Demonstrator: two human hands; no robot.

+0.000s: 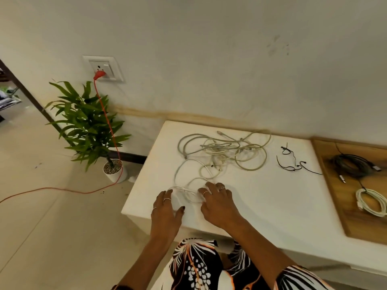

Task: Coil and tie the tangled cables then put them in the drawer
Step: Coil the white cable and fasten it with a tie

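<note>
A tangle of grey and cream cables (226,151) lies on the white table top (261,201). A thin white cable (188,181) loops out of it toward the front edge. My left hand (166,210) lies with straight fingers at the loop's left end. My right hand (217,201) rests on the loop's right side, fingers spread over it. Black ties (293,162) lie to the right of the tangle. In the open wooden drawer (335,206) at the right sit a coiled black cable (351,166) and a coiled white cable (372,201).
A potted plant (90,130) stands on the floor left of the table. An orange cord (104,109) runs from the wall socket (103,69) down past the plant and across the floor. The wall is right behind the table.
</note>
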